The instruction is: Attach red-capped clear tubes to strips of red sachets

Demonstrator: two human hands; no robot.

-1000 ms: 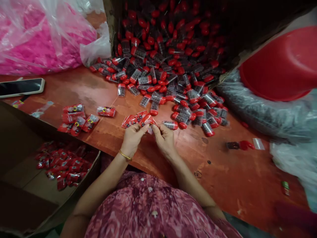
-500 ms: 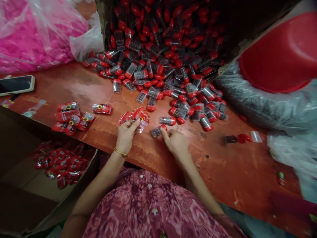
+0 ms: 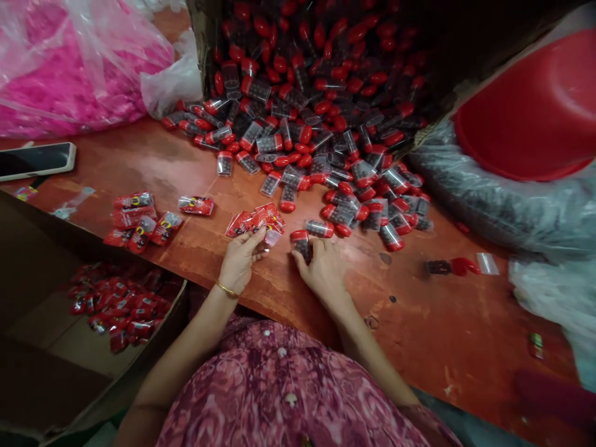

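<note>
My left hand is closed, pinching a small red printed packet with a clear part. Just beyond its fingertips, more flat red printed packets lie overlapping on the table. In my right hand is a small clear container of dark beads, gripped between thumb and fingers, its red cap pointing away from me. Another red-capped container lies right behind that hand. Farther back, a large heap of the same containers spills out of a dark carton.
Several filled red packets lie at left on the table. An open box below holds more. A phone, a bag of pink pieces, a red tub and a plastic bag of dark pieces surround the area.
My right hand has turned the container so its red cap now points away from me rather than sideways. The left hand keeps its pinch on the packet. The whole view has shifted slightly.
</note>
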